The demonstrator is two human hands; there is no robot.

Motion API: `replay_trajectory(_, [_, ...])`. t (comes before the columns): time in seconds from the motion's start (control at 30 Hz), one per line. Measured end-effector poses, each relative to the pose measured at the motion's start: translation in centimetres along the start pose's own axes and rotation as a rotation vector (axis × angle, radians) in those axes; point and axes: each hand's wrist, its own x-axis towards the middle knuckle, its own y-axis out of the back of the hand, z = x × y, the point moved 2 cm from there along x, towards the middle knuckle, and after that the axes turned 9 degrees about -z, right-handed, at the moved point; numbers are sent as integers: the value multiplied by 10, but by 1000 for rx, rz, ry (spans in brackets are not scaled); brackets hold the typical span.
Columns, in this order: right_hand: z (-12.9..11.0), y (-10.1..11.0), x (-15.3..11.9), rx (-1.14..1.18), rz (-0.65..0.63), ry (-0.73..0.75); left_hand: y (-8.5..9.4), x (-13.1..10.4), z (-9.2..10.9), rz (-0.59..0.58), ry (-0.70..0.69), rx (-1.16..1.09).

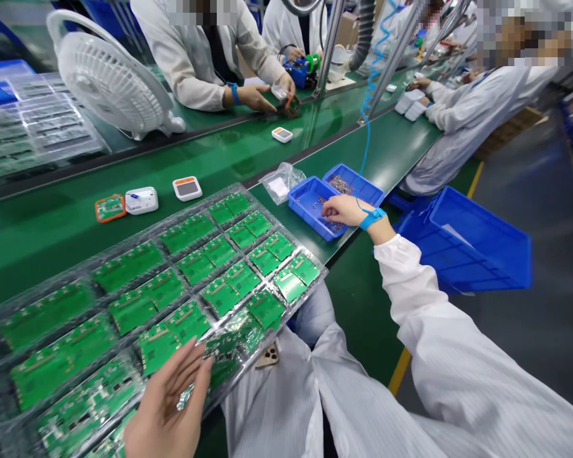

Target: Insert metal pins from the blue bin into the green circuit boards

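My left hand (174, 401) pinches a green circuit board (224, 343) by its edge, over the near side of a clear plastic tray (318, 273). That tray holds several more green boards (232, 286) in its compartments. Out to the right, my right hand (346, 210) reaches into a blue bin (305, 203), fingertips pressed together near small metal parts at its bottom. What those fingers hold, if anything, is too small to make out. A blue wrist strap (373, 218) with a coiled cord circles my right wrist. Behind sits a second blue bin (358, 178) of small metal pieces.
A clear bag (281, 183) lies beside the bins. White-and-orange devices (187, 188) and an opened casing (142, 200) sit on the green belt. A white fan (109, 76) stands at left. Co-workers (210, 57) sit opposite and at right (487, 121). A blue crate (482, 242) stands right.
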Motion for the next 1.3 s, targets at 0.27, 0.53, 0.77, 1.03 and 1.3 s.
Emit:
replay_trajectory(0.27, [-11,-14,1,-48,-72,34,-10,5,7,-72,10,-18])
replay_trajectory(0.53, [-19,-14,-1,18,-2,16,-8,7,6,-67,-48,-10])
replay_trajectory(0.77, [2,-13,3,247,385,6,-6,5,5,-71,-35,-17])
replay_trajectory(1.03, [-4,-26,10,37,189,97,-10,6,2,-75,-12,-30])
replay_trajectory(1.3, [-6,-27,18,19,155,108,-8,5,1,-75,-13,-28])
